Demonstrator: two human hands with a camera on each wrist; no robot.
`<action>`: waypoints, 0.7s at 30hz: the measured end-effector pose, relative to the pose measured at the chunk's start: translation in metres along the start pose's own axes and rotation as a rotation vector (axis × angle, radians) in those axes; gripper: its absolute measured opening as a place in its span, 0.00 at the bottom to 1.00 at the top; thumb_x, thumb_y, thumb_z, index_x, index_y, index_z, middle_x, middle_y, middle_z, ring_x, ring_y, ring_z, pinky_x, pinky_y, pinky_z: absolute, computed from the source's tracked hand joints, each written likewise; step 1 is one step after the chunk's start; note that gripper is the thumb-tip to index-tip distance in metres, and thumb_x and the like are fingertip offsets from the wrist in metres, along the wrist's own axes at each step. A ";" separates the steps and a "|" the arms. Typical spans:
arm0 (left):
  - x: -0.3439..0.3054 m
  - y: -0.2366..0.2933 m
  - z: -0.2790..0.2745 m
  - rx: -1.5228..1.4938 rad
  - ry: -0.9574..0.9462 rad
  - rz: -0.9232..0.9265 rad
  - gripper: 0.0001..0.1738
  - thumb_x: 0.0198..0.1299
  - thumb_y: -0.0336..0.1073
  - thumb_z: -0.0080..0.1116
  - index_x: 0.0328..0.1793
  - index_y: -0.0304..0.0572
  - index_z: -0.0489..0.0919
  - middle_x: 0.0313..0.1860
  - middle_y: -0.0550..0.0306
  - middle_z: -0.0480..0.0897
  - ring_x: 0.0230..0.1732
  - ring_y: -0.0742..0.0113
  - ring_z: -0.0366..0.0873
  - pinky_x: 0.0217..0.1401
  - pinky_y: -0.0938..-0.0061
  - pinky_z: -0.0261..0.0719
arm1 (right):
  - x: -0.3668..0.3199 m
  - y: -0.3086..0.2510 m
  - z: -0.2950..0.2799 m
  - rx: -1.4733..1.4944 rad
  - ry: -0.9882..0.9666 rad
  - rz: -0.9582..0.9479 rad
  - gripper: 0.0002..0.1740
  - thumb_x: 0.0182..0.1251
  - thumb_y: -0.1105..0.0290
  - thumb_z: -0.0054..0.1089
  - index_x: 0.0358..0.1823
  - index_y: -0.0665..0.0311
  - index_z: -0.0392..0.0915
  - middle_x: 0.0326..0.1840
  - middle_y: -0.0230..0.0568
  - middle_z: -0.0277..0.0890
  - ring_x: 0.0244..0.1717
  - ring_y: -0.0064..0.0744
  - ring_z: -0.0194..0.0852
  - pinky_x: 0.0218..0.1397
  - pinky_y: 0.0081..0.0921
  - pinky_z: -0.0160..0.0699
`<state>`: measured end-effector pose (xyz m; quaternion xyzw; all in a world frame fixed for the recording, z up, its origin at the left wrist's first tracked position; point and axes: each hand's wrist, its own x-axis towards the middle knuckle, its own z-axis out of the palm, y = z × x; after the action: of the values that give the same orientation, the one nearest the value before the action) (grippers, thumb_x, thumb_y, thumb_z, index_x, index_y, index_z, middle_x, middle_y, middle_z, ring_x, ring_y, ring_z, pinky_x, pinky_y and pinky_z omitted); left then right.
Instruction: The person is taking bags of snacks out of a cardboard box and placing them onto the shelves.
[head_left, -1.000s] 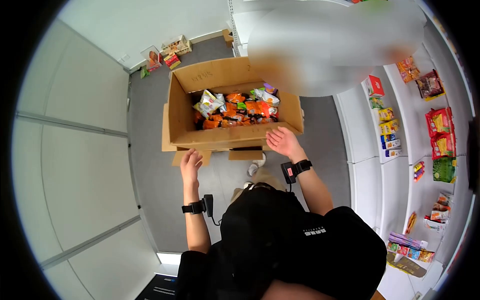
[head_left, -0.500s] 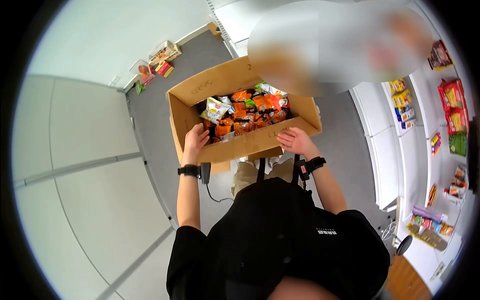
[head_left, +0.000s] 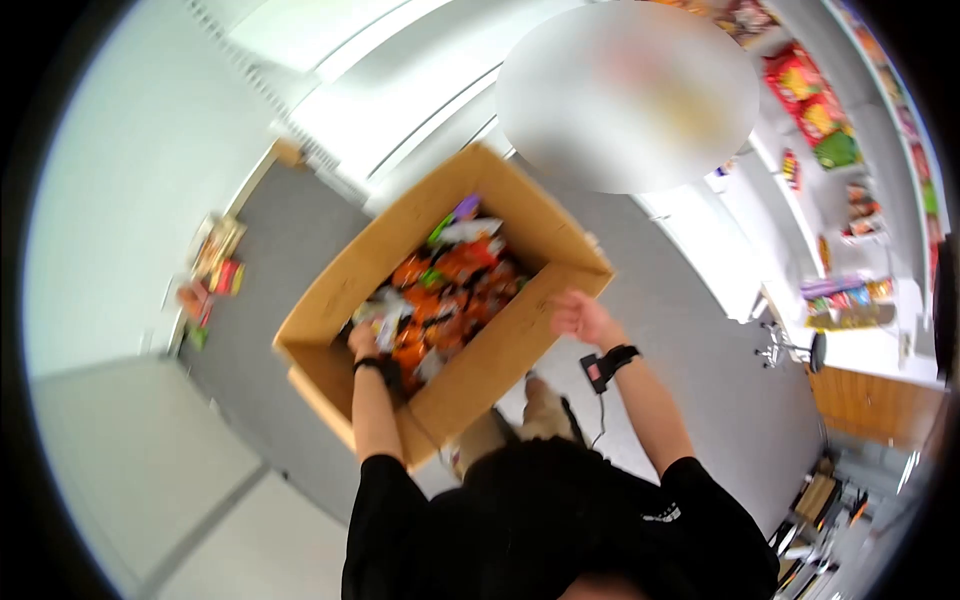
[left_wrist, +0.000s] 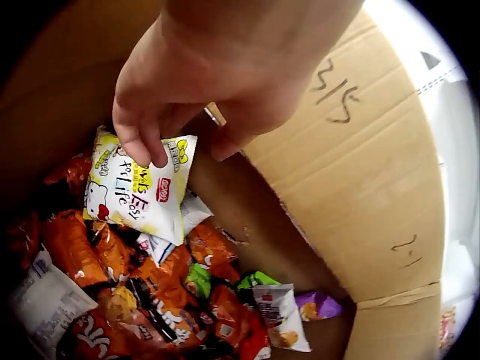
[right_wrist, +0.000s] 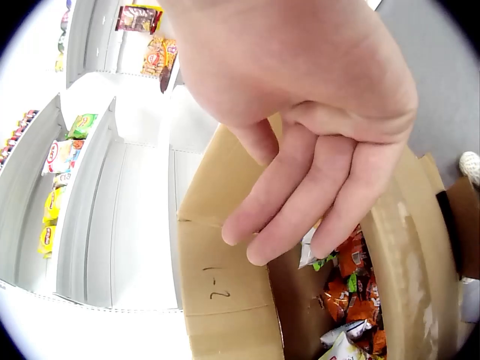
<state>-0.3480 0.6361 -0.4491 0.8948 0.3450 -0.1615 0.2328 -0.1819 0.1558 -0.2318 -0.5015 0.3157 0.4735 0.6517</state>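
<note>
A large cardboard box (head_left: pixel 505 345) stands with its flaps up, filled with snack bags. Inside its left end reaches my left hand (head_left: pixel 362 342). In the left wrist view, its fingertips overlap the top of a white-and-yellow snack bag (left_wrist: pixel 139 191) printed with a cartoon cat, while the thumb stays apart from the fingers. Orange snack packets (left_wrist: pixel 75 244) lie below, along with a small white packet (left_wrist: pixel 281 319) and a purple one (left_wrist: pixel 319 305). My right hand (head_left: pixel 588 318) is by the box's near right rim, fingers loosely bent with nothing between them.
White shelves (right_wrist: pixel 131 217) with snack packages stand beyond the box and to the right. Several packages (head_left: pixel 218 248) sit on the floor along the left wall. A swivel chair (head_left: pixel 815 352) is at the right. A blurred oval covers part of the upper right.
My left hand has moved from the box's near rim down inside, to the white-and-yellow bag. The right hand stays near the rim. The head view has turned, so the box appears slanted.
</note>
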 end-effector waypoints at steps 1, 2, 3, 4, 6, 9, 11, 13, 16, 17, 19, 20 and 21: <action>0.045 -0.029 0.045 -0.612 -0.055 -0.435 0.23 0.47 0.48 0.59 0.41 0.34 0.81 0.34 0.48 0.82 0.35 0.60 0.81 0.39 0.65 0.79 | -0.001 -0.001 0.003 -0.011 0.014 0.015 0.28 0.64 0.46 0.46 0.57 0.58 0.71 0.43 0.47 0.74 0.44 0.44 0.75 0.51 0.41 0.76; -0.010 0.042 -0.023 -0.718 0.010 -0.551 0.25 0.46 0.46 0.59 0.39 0.27 0.80 0.33 0.48 0.82 0.33 0.61 0.80 0.35 0.64 0.78 | -0.003 -0.005 0.006 -0.025 0.039 0.011 0.28 0.64 0.46 0.46 0.56 0.57 0.73 0.42 0.47 0.75 0.44 0.44 0.75 0.51 0.41 0.76; 0.017 0.022 0.005 -0.716 0.052 -0.458 0.24 0.45 0.45 0.60 0.40 0.28 0.80 0.33 0.48 0.82 0.32 0.61 0.79 0.33 0.64 0.77 | -0.007 -0.006 0.008 -0.038 0.061 0.022 0.27 0.64 0.47 0.46 0.55 0.56 0.74 0.42 0.47 0.75 0.44 0.45 0.75 0.51 0.41 0.76; 0.040 -0.010 0.034 -0.710 0.098 -0.376 0.23 0.45 0.43 0.60 0.41 0.30 0.79 0.33 0.48 0.81 0.32 0.60 0.78 0.31 0.64 0.76 | -0.009 -0.003 0.008 -0.036 0.072 0.020 0.27 0.64 0.47 0.45 0.55 0.56 0.74 0.42 0.48 0.75 0.44 0.45 0.75 0.51 0.41 0.76; 0.050 -0.012 0.036 -0.898 0.206 -0.304 0.23 0.47 0.40 0.61 0.47 0.31 0.76 0.40 0.47 0.78 0.37 0.59 0.76 0.34 0.63 0.75 | -0.003 0.000 0.007 -0.040 0.078 0.018 0.26 0.64 0.47 0.45 0.55 0.55 0.74 0.42 0.49 0.74 0.44 0.46 0.75 0.52 0.40 0.76; 0.021 0.025 -0.014 -1.161 -0.175 -0.494 0.25 0.52 0.38 0.58 0.55 0.34 0.70 0.52 0.51 0.70 0.47 0.56 0.69 0.42 0.56 0.72 | -0.007 -0.003 0.006 -0.078 0.100 0.022 0.27 0.64 0.46 0.45 0.55 0.56 0.74 0.39 0.47 0.75 0.43 0.43 0.75 0.51 0.38 0.76; 0.021 0.020 -0.017 -1.127 -0.170 -0.539 0.25 0.53 0.38 0.58 0.55 0.35 0.70 0.51 0.52 0.71 0.46 0.56 0.69 0.42 0.56 0.72 | -0.010 -0.001 0.011 -0.080 0.108 0.030 0.27 0.64 0.46 0.45 0.55 0.56 0.74 0.36 0.46 0.75 0.41 0.42 0.76 0.50 0.37 0.77; 0.024 0.008 -0.019 -1.067 -0.156 -0.597 0.26 0.54 0.38 0.57 0.58 0.37 0.68 0.49 0.51 0.72 0.45 0.57 0.70 0.40 0.57 0.73 | -0.012 0.000 0.020 -0.069 0.132 0.031 0.27 0.64 0.46 0.45 0.56 0.56 0.74 0.32 0.44 0.76 0.39 0.41 0.77 0.49 0.36 0.77; 0.027 0.009 -0.022 -0.999 -0.132 -0.590 0.24 0.54 0.38 0.56 0.56 0.37 0.70 0.48 0.51 0.73 0.43 0.58 0.71 0.36 0.62 0.73 | -0.013 0.002 0.017 -0.065 0.094 0.007 0.28 0.64 0.45 0.45 0.56 0.56 0.73 0.32 0.44 0.75 0.36 0.40 0.77 0.48 0.34 0.77; 0.030 0.007 -0.016 -1.027 -0.177 -0.563 0.24 0.53 0.38 0.57 0.55 0.34 0.71 0.45 0.48 0.74 0.42 0.58 0.73 0.36 0.64 0.74 | -0.012 0.003 0.014 -0.072 0.092 -0.008 0.28 0.64 0.46 0.44 0.56 0.57 0.73 0.33 0.45 0.75 0.37 0.40 0.77 0.47 0.34 0.77; 0.034 -0.004 -0.001 -1.113 -0.278 -0.487 0.22 0.52 0.37 0.60 0.49 0.28 0.73 0.35 0.44 0.77 0.34 0.60 0.77 0.30 0.69 0.74 | -0.012 0.008 0.010 -0.097 0.087 -0.014 0.28 0.64 0.46 0.44 0.56 0.58 0.73 0.35 0.46 0.75 0.37 0.40 0.76 0.47 0.33 0.77; 0.022 0.004 -0.001 -1.113 -0.281 -0.497 0.21 0.52 0.38 0.60 0.47 0.29 0.74 0.36 0.47 0.77 0.33 0.61 0.76 0.28 0.70 0.73 | -0.016 0.010 0.011 -0.099 0.092 -0.024 0.28 0.65 0.46 0.44 0.56 0.58 0.73 0.35 0.46 0.75 0.38 0.40 0.76 0.47 0.33 0.77; 0.009 0.018 -0.009 -1.105 -0.276 -0.506 0.19 0.52 0.39 0.60 0.45 0.30 0.75 0.36 0.49 0.77 0.31 0.63 0.76 0.27 0.72 0.72 | -0.021 0.012 0.016 -0.096 0.088 -0.033 0.28 0.65 0.46 0.43 0.56 0.59 0.72 0.36 0.47 0.74 0.38 0.40 0.76 0.48 0.33 0.77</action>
<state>-0.3283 0.6336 -0.4401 0.5036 0.5455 -0.1236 0.6584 -0.2019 0.1650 -0.2129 -0.5575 0.3127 0.4549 0.6201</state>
